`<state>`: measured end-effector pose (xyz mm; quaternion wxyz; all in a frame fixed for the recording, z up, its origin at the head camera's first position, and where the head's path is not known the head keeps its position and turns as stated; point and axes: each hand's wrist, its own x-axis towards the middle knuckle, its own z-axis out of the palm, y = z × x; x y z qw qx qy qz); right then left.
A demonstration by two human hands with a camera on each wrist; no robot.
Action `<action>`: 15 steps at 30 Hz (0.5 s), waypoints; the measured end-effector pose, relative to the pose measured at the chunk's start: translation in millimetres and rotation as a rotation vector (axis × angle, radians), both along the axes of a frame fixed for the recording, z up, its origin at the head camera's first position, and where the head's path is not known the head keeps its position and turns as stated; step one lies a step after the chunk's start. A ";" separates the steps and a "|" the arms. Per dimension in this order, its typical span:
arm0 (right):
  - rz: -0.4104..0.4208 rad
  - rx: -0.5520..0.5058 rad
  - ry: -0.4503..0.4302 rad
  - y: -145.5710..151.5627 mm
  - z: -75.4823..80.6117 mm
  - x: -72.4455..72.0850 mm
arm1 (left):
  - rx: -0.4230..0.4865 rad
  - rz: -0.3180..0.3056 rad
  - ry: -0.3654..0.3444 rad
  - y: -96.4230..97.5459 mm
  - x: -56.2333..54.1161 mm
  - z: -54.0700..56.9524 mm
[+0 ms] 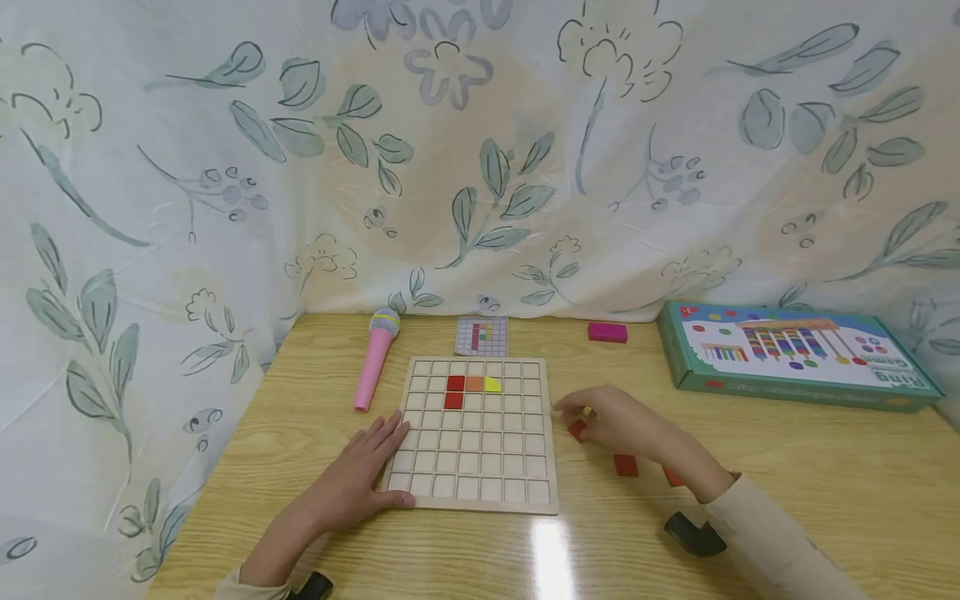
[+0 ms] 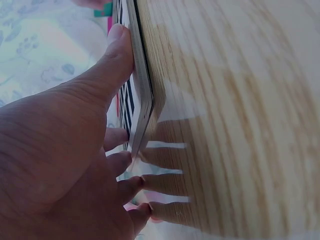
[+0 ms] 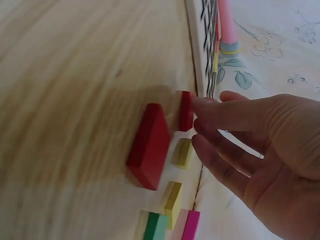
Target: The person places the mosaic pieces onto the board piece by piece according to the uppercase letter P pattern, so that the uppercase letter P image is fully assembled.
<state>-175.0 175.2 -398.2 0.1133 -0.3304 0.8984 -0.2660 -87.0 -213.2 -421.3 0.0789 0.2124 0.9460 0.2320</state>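
Observation:
A wooden grid board (image 1: pixel 469 440) lies mid-table. Near its upper left are two red squares (image 1: pixel 453 401), an orange square (image 1: pixel 475 383) and a yellow piece (image 1: pixel 492 384) with one rounded corner. My left hand (image 1: pixel 358 477) rests along the board's left side with fingers extended. Its thumb (image 2: pixel 116 47) lies on the near edge in the left wrist view. Just right of the board, my right hand (image 1: pixel 628 427) pinches a red tile (image 3: pixel 185 111) with curled fingers, thumb against the tile. Another red tile (image 3: pixel 150 145) lies close by.
A pattern card (image 1: pixel 482 337) sits behind the board and a pink microphone (image 1: pixel 373 360) to its left. A magenta block (image 1: pixel 607 332) and a game box (image 1: pixel 802 354) stand at the back right. Yellow blocks (image 3: pixel 173 202) and a green block (image 3: pixel 156 226) lie near the right hand.

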 end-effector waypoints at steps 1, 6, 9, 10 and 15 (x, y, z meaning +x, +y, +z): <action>0.001 0.005 0.003 0.9 -1.4 0.3 | 0.000 0.000 0.000 0.0 0.0 0.1; -0.012 0.034 0.014 1.6 -5.4 1.7 | -0.004 -0.002 0.002 -0.2 -0.1 0.6; -0.024 0.042 0.021 0.8 -5.2 3.5 | 0.000 -0.002 -0.003 0.0 -0.2 0.9; -0.026 0.044 0.025 0.4 -4.8 4.1 | 0.002 -0.002 -0.005 -0.1 -0.2 1.2; -0.029 0.043 0.031 0.8 -1.4 6.1 | 0.008 0.001 -0.013 0.0 -0.4 1.6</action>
